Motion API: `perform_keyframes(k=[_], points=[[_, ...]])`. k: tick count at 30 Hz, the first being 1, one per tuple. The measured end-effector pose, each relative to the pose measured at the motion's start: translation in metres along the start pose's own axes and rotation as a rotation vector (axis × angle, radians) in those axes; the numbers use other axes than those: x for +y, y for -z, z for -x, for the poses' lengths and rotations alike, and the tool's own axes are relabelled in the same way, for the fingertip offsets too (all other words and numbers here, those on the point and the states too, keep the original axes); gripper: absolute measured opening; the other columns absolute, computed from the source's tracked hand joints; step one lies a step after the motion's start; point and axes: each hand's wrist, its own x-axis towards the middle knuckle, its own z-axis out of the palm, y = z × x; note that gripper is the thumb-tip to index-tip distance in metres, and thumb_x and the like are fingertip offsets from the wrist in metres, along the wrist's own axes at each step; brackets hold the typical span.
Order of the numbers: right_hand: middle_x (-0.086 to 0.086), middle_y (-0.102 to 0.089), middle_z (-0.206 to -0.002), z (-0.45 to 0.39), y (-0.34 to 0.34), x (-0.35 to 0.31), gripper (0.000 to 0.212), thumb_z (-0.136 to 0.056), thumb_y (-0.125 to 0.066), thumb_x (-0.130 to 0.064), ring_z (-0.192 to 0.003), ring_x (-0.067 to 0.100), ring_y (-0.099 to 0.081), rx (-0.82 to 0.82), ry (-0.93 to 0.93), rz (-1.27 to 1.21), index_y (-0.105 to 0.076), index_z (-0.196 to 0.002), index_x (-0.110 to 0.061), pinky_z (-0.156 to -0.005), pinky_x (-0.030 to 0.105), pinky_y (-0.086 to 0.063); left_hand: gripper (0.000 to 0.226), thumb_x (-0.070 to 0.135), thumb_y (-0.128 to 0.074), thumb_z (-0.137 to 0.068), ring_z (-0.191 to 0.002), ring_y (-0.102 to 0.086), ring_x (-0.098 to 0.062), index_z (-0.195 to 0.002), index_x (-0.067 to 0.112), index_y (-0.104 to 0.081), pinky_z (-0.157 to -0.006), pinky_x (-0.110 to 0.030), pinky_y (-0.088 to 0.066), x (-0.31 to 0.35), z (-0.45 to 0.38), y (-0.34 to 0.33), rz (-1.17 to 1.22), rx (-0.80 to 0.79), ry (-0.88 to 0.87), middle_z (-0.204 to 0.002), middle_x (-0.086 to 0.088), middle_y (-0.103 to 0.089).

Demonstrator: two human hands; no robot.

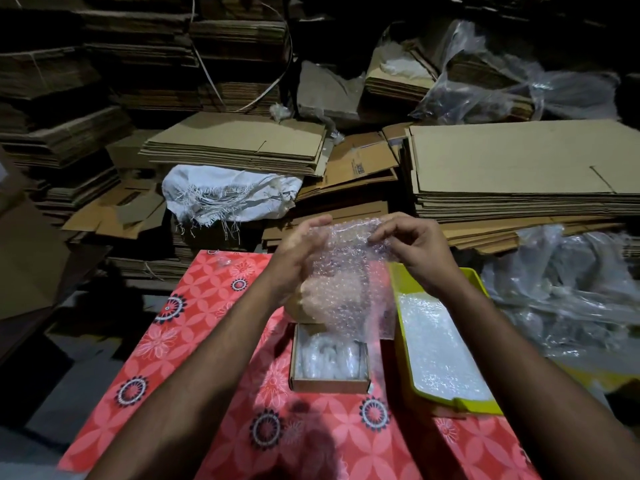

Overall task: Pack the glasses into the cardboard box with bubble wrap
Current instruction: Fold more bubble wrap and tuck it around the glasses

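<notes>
A sheet of clear bubble wrap [349, 271] hangs in the air between both hands, above the table. My left hand [294, 258] grips its left edge and my right hand [415, 247] pinches its top right corner. Below it a small open cardboard box [329, 384] sits on the red flowered tablecloth [194, 323], with wrapped clear material inside; whether this is the glasses cannot be told. The sheet's lower edge covers the box's far end.
A yellow-green tray [485, 407] holding more bubble wrap stands right of the box. Stacks of flattened cardboard [512, 168] fill the background, with a white woven sack [228, 195] and clear plastic bags [561, 289] to the right.
</notes>
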Motion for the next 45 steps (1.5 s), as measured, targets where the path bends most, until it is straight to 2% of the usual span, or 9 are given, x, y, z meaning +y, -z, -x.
perform_keyframes(k=[4, 9, 11, 16, 22, 28, 35, 41, 45], points=[[-0.005, -0.066, -0.099, -0.007, 0.008, 0.0, 0.045, -0.075, -0.049, 0.002, -0.092, 0.039, -0.062, -0.037, 0.028, 0.195, -0.079, -0.076, -0.031, -0.07, 0.04, -0.048, 0.047, 0.019, -0.078, -0.085, -0.067, -0.057, -0.016, -0.129, 0.02, -0.062, -0.071, -0.026, -0.051, 0.003, -0.006, -0.004, -0.071, 0.025, -0.113, -0.077, -0.013, -0.05], [0.013, -0.064, -0.094, -0.01, 0.006, -0.004, 0.029, -0.076, -0.047, 0.001, -0.083, 0.019, -0.062, 0.093, -0.043, -0.079, -0.069, -0.077, -0.017, -0.071, 0.03, -0.048, 0.045, 0.0, -0.074, -0.086, -0.061, -0.056, 0.001, -0.127, 0.011, -0.059, -0.07, -0.023, -0.052, 0.002, -0.017, -0.004, -0.087, 0.125, -0.178, -0.055, 0.017, -0.047], [0.02, -0.056, -0.1, -0.013, 0.005, 0.001, 0.012, -0.082, -0.051, -0.008, -0.072, 0.011, -0.056, 0.146, -0.163, -0.356, -0.054, -0.091, -0.016, -0.061, 0.021, -0.045, 0.045, -0.003, -0.074, -0.084, -0.067, -0.06, -0.001, -0.125, 0.011, -0.061, -0.074, -0.028, -0.054, 0.004, -0.018, -0.004, -0.039, 0.143, -0.198, -0.06, 0.016, -0.054], [0.005, -0.07, -0.113, -0.007, 0.003, 0.017, 0.056, -0.082, -0.079, -0.025, -0.095, 0.014, -0.07, -0.03, -0.305, -0.207, -0.055, -0.131, -0.014, -0.077, 0.03, -0.056, 0.055, 0.003, -0.086, -0.07, -0.09, -0.067, -0.015, -0.117, 0.02, -0.064, -0.086, -0.038, -0.054, 0.012, -0.021, -0.005, 0.045, 0.168, -0.231, -0.091, 0.0, -0.073], [0.019, -0.074, -0.107, -0.013, -0.006, 0.011, 0.038, -0.078, -0.079, 0.006, -0.102, 0.033, -0.072, 0.063, -0.203, -0.189, -0.067, -0.113, -0.001, -0.092, 0.048, -0.058, 0.066, 0.016, -0.085, -0.068, -0.104, -0.069, -0.016, -0.127, 0.021, -0.057, -0.087, -0.034, -0.057, 0.008, -0.022, -0.001, 0.097, 0.152, -0.102, -0.12, -0.005, -0.067], [0.017, -0.073, -0.11, -0.019, -0.007, 0.01, 0.045, -0.079, -0.072, 0.016, -0.104, 0.03, -0.071, 0.024, -0.144, -0.238, -0.064, -0.119, -0.003, -0.092, 0.043, -0.057, 0.035, 0.023, -0.081, -0.07, -0.083, -0.072, -0.012, -0.099, 0.007, -0.071, -0.082, -0.033, -0.057, 0.006, -0.015, -0.003, -0.075, 0.126, -0.044, -0.085, 0.0, -0.076], [0.011, -0.077, -0.099, -0.011, -0.012, 0.025, 0.027, -0.082, -0.079, -0.005, -0.089, 0.019, -0.072, -0.053, -0.287, -0.154, -0.07, -0.107, -0.005, -0.074, 0.031, -0.056, 0.065, 0.028, -0.094, -0.059, -0.093, -0.066, -0.022, -0.104, -0.007, -0.062, -0.086, -0.043, -0.057, 0.013, -0.02, 0.002, -0.053, 0.262, -0.126, -0.1, -0.011, -0.069], [-0.006, -0.07, -0.071, -0.012, -0.015, 0.023, 0.008, -0.088, -0.073, -0.001, -0.068, 0.004, -0.063, 0.042, -0.192, -0.138, -0.07, -0.095, 0.001, -0.063, 0.02, -0.05, 0.044, 0.016, -0.079, -0.079, -0.078, -0.07, -0.014, -0.118, 0.007, -0.06, -0.078, -0.035, -0.057, -0.001, -0.007, 0.006, -0.112, 0.167, -0.02, -0.074, 0.005, -0.074], [0.011, -0.076, -0.09, -0.006, -0.015, 0.026, 0.02, -0.092, -0.071, -0.017, -0.078, 0.02, -0.072, -0.152, -0.279, -0.055, -0.068, -0.104, -0.001, -0.069, 0.035, -0.058, 0.027, 0.007, -0.077, -0.082, -0.097, -0.069, -0.019, -0.108, 0.006, -0.069, -0.082, -0.029, -0.058, -0.01, -0.004, 0.012, -0.145, 0.221, -0.04, -0.103, -0.011, -0.074]])
